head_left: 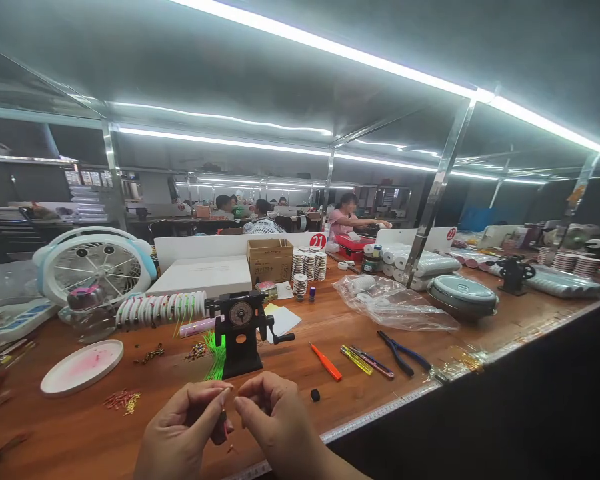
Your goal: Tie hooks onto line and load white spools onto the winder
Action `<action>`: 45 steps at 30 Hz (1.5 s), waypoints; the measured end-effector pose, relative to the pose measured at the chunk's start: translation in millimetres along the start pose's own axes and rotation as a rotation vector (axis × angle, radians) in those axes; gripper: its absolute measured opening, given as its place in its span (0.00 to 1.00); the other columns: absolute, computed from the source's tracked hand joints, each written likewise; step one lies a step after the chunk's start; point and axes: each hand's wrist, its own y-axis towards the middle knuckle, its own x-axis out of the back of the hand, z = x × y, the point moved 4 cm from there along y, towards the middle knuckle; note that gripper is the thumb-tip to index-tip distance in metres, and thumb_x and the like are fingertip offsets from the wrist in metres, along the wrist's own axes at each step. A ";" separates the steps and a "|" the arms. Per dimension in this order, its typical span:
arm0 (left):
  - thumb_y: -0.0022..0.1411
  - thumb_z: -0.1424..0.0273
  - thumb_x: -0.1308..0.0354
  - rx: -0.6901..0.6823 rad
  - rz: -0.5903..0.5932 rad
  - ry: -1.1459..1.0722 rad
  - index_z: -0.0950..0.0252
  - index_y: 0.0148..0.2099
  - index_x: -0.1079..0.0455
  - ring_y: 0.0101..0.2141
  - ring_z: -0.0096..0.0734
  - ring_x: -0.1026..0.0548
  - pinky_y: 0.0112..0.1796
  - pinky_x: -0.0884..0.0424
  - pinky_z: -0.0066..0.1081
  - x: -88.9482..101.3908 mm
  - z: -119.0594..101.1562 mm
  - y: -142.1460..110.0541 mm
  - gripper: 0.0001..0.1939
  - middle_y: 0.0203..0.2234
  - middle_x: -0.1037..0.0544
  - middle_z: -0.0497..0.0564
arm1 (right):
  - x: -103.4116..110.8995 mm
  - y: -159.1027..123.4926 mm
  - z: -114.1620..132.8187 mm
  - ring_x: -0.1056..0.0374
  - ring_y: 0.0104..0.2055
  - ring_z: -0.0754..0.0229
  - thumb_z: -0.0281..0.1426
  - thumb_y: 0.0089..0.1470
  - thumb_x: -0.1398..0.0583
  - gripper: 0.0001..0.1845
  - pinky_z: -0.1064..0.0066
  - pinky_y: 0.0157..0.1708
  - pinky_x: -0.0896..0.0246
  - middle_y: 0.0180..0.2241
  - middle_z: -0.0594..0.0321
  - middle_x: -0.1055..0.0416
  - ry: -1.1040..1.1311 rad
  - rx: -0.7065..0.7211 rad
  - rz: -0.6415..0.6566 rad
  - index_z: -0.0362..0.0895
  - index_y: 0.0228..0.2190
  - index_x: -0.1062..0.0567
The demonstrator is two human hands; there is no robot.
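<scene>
Ceiling: white LED strips (330, 45) are lit overhead.
Uprights: chrome posts (437, 193) are fixed along a wooden workbench (365, 393).
Beyond: further benches (180, 217) are seen.

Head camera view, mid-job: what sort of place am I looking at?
Probably a small craft-assembly workshop: a long wooden workbench with a number 21 sign, a black hand-cranked winder and stacked spools, plus another person working further back.
</scene>
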 end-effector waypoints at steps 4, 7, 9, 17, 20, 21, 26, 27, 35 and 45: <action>0.37 0.61 0.30 0.035 0.010 -0.020 0.65 0.24 0.24 0.17 0.27 0.31 0.18 0.30 0.27 -0.7 0.5 0.0 0.14 0.25 0.23 0.51 | -0.3 1.6 3.2 0.39 0.21 0.66 0.33 0.50 0.42 0.11 0.75 0.23 0.44 0.19 0.64 0.33 0.015 0.036 0.014 0.36 0.30 0.24; 0.36 0.61 0.30 0.062 0.007 -0.033 0.65 0.25 0.24 0.17 0.27 0.31 0.18 0.30 0.27 -1.8 1.1 -0.7 0.14 0.25 0.22 0.52 | -0.8 2.6 0.5 0.40 0.21 0.66 0.32 0.50 0.42 0.10 0.75 0.22 0.45 0.18 0.65 0.34 0.010 0.028 0.004 0.37 0.26 0.26; 0.36 0.61 0.30 0.075 0.003 -0.034 0.65 0.24 0.24 0.17 0.27 0.31 0.18 0.31 0.27 -2.7 0.5 -1.2 0.14 0.24 0.22 0.52 | -2.2 3.0 -3.3 0.40 0.21 0.67 0.32 0.50 0.42 0.09 0.75 0.22 0.46 0.18 0.66 0.35 0.043 0.016 0.005 0.38 0.25 0.27; 0.36 0.61 0.30 0.060 0.015 -0.053 0.65 0.24 0.24 0.17 0.26 0.32 0.18 0.32 0.26 -4.1 -0.4 1.7 0.14 0.24 0.22 0.51 | -13.8 4.6 -21.4 0.50 0.14 0.72 0.35 0.43 0.37 0.11 0.78 0.15 0.57 0.14 0.69 0.37 0.333 -0.214 0.034 0.40 0.21 0.32; 0.35 0.61 0.29 0.062 0.013 -0.058 0.65 0.24 0.24 0.17 0.25 0.32 0.19 0.32 0.26 -2.8 4.1 2.7 0.14 0.26 0.22 0.51 | -16.2 4.1 -22.9 0.54 0.12 0.73 0.33 0.41 0.37 0.11 0.78 0.13 0.63 0.12 0.69 0.37 0.431 -0.250 0.033 0.40 0.19 0.32; 0.35 0.61 0.29 0.064 0.017 -0.060 0.65 0.24 0.24 0.17 0.25 0.32 0.19 0.32 0.26 -2.6 5.4 2.7 0.14 0.27 0.22 0.51 | -16.0 4.0 -22.0 0.52 0.12 0.73 0.33 0.41 0.37 0.11 0.78 0.13 0.62 0.12 0.68 0.36 0.454 -0.228 0.023 0.40 0.19 0.32; 0.34 0.60 0.29 0.097 0.019 -0.082 0.65 0.24 0.24 0.17 0.25 0.33 0.19 0.32 0.26 -3.6 7.1 1.5 0.16 0.23 0.23 0.50 | -11.9 1.3 -12.1 0.36 0.20 0.65 0.34 0.44 0.37 0.11 0.73 0.23 0.41 0.16 0.62 0.31 0.363 -0.051 -0.015 0.36 0.23 0.25; 0.33 0.60 0.28 0.102 0.011 -0.082 0.65 0.24 0.24 0.17 0.26 0.33 0.19 0.32 0.26 -3.8 6.7 1.3 0.16 0.21 0.24 0.49 | -11.7 0.7 -10.2 0.34 0.21 0.63 0.34 0.45 0.37 0.12 0.72 0.25 0.39 0.17 0.61 0.30 0.335 -0.034 -0.011 0.36 0.25 0.24; 0.37 0.60 0.30 0.125 0.007 -0.083 0.66 0.26 0.24 0.18 0.26 0.33 0.20 0.34 0.24 -3.7 13.7 1.3 0.16 0.14 0.27 0.48 | -13.4 0.3 -10.7 0.32 0.23 0.60 0.39 0.49 0.39 0.15 0.69 0.26 0.36 0.19 0.62 0.32 0.239 0.004 -0.007 0.38 0.23 0.27; 0.36 0.58 0.30 0.131 0.010 -0.043 0.67 0.26 0.23 0.18 0.26 0.33 0.20 0.34 0.24 -5.8 16.0 -0.5 0.17 0.15 0.27 0.48 | -15.0 -2.0 -11.6 0.34 0.26 0.63 0.34 0.57 0.48 0.09 0.71 0.28 0.39 0.23 0.64 0.34 0.114 0.090 0.047 0.43 0.27 0.37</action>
